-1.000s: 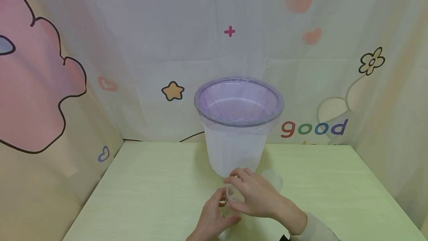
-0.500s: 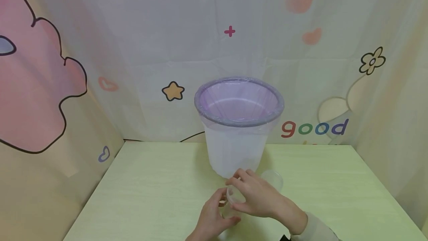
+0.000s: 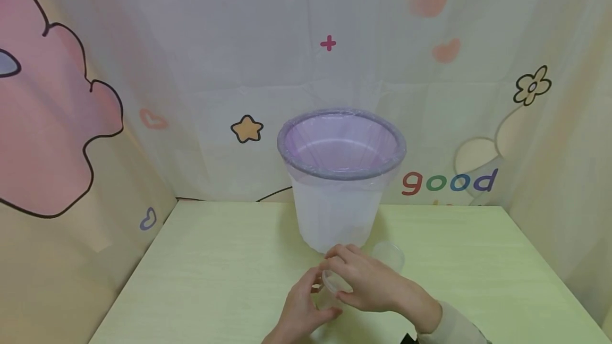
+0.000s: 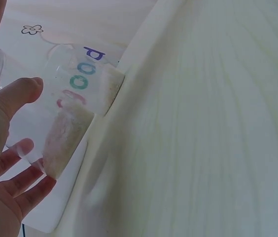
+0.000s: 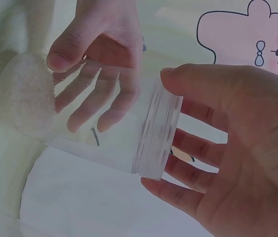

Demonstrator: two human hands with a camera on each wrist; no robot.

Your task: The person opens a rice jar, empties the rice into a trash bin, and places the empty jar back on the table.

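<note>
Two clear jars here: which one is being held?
The nearer jar, its body in the left hand and its top in the right hand. The other jar stands farther back and to the right, held by neither.

A person's left hand (image 3: 298, 304) curls round the side of a clear jar (image 3: 329, 297) over the near part of the pale green tabletop (image 3: 215, 259); the right hand (image 3: 367, 282), a light sleeve (image 3: 454, 324) behind its wrist, grips it at the round upper end — the hands hide much of it. Another clear, round thing (image 3: 389, 255) shows just beyond the right hand, partly covered; farther back stands a white bin (image 3: 339, 211), lilac inside, its greyish-purple rim wrapped in clear film. Behind hangs a printed backdrop (image 3: 268, 36) — an orange star (image 3: 247, 129) left of the bin; coloured letters (image 3: 449, 182) reading "good" to its right.
</note>
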